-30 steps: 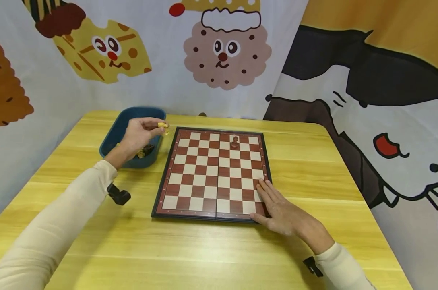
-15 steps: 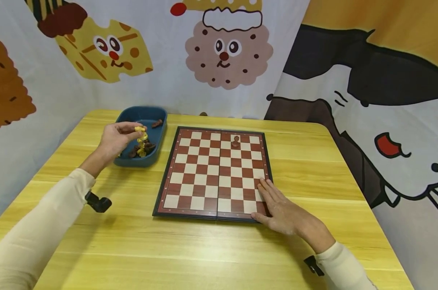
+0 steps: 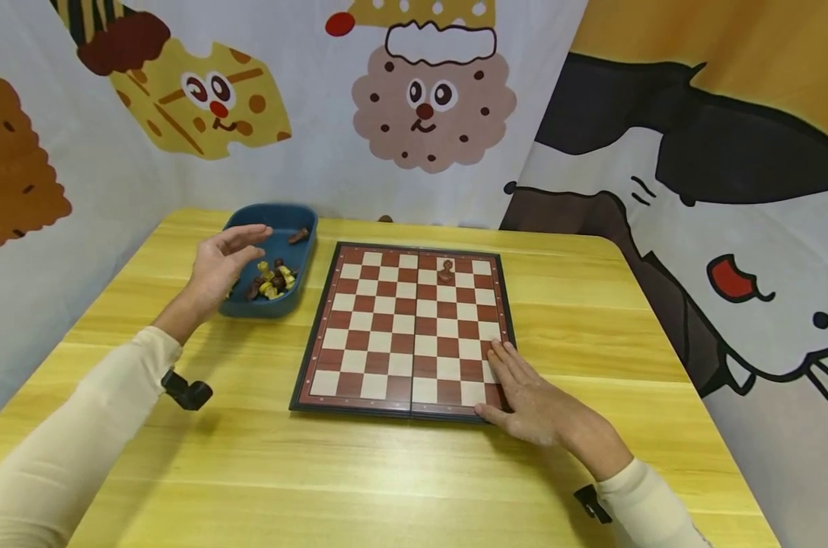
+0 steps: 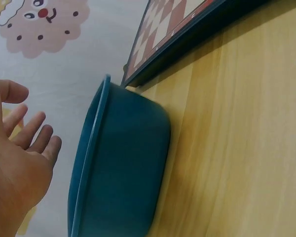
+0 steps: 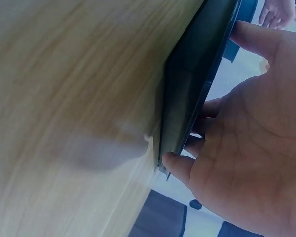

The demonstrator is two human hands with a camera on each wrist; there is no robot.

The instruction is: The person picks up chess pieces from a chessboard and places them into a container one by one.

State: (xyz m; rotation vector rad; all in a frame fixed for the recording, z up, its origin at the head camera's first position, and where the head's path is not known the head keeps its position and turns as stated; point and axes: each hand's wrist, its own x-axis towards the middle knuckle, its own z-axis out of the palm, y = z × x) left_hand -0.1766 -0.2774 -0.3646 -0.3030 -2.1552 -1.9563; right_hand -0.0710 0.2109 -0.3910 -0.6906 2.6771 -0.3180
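Observation:
Above the left side of a blue plastic bin (image 3: 266,306), my left hand (image 3: 221,266) hovers with fingers spread and nothing between them. Inside the bin lie several yellow and brown chess pieces (image 3: 272,283), heaped near its front. One brown piece (image 3: 297,236) lies apart at the bin's back right. A chessboard (image 3: 386,331) in red-brown and cream squares lies flat to the right of the bin. One brown chess piece (image 3: 445,272) stands upright near its far edge. My right hand (image 3: 533,403) rests with straight fingers on the board's near right corner; the right wrist view shows the fingertips at its dark edge.
The light wooden table (image 3: 578,304) runs around the board on all sides. A curtain (image 3: 304,175) with cartoon prints hangs close behind the table's far edge. Dark wrist mounts (image 3: 186,390) stick out from both sleeves.
My left hand has moved left from near the board to above the bin and let go of a yellow chess piece, which dropped in. The right hand stays in place.

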